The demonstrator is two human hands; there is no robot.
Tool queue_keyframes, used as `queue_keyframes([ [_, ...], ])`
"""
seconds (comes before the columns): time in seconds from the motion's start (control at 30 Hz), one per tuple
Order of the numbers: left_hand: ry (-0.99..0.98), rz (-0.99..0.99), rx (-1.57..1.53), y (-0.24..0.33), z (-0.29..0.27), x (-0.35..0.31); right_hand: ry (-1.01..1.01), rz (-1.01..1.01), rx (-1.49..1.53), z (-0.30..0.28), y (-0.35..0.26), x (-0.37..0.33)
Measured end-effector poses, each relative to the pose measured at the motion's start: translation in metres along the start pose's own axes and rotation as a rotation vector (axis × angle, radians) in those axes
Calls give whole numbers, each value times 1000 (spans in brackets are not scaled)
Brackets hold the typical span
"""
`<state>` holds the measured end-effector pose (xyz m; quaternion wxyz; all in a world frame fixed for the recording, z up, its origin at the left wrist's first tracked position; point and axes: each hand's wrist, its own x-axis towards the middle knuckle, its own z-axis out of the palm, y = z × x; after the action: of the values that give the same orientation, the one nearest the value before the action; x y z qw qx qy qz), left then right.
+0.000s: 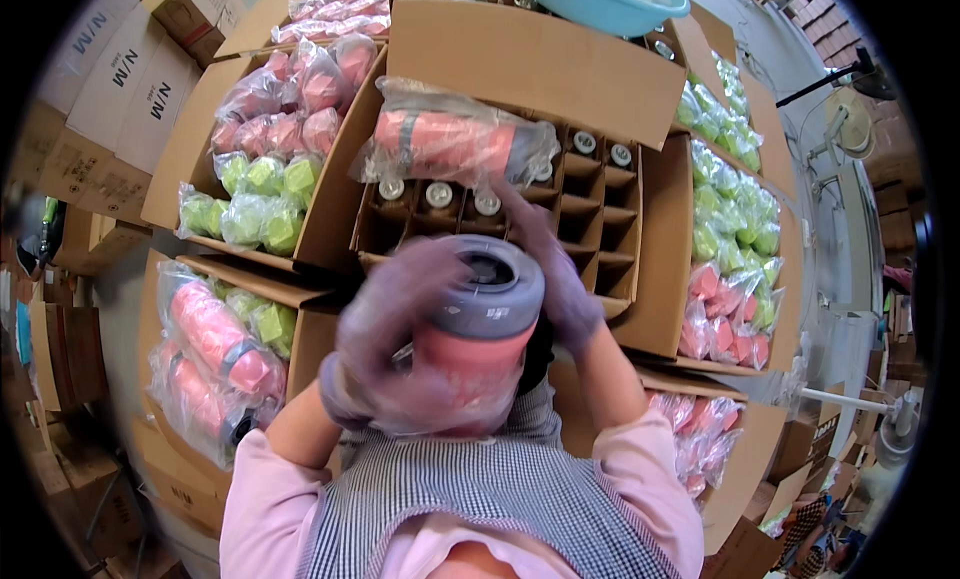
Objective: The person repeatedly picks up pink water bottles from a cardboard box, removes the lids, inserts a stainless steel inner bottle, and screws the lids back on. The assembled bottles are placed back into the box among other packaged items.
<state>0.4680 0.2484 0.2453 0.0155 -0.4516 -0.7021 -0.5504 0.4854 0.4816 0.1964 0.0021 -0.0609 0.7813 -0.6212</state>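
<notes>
A large pink jug (pixel 475 359) with a grey top (pixel 485 289) stands upright close against my apron. There is a dark round opening in its top, and clear plastic wraps its lower part. My left hand (pixel 395 319), in a thin purple glove, lies along the jug's left side; motion smears its fingers. Gloved alike, my right hand (pixel 552 264) is beside the jug's right edge, its fingers stretched forward past the rim. Beyond the hands, a bagged pink jug (pixel 450 139) with a grey end lies across an open divided carton (pixel 632 219) that holds several silver-topped items (pixel 439 195).
Open cartons of bagged pink and green pieces flank me, at left (pixel 265 174) and right (pixel 735 219). Two bagged pink bottles (pixel 215 344) lie on a carton at near left. A light-blue basin (pixel 610 4) sits at the far side. Closed cartons (pixel 125 89) are stacked far left.
</notes>
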Motion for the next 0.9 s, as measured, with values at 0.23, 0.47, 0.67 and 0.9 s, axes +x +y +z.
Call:
queue_keyframes([
  [0.23, -92, 39, 121, -6, -5, 2, 34, -22, 403, 9, 35, 12],
  [0.47, 7, -72, 191, -9, -12, 6, 184, 53, 548, 4, 25, 17],
  [0.67, 79, 23, 234, -9, -9, 6, 130, 156, 619, 12, 25, 20],
  [0.9, 259, -591, -884, -41, -5, 21, 299, -54, 405, 17, -3, 59],
])
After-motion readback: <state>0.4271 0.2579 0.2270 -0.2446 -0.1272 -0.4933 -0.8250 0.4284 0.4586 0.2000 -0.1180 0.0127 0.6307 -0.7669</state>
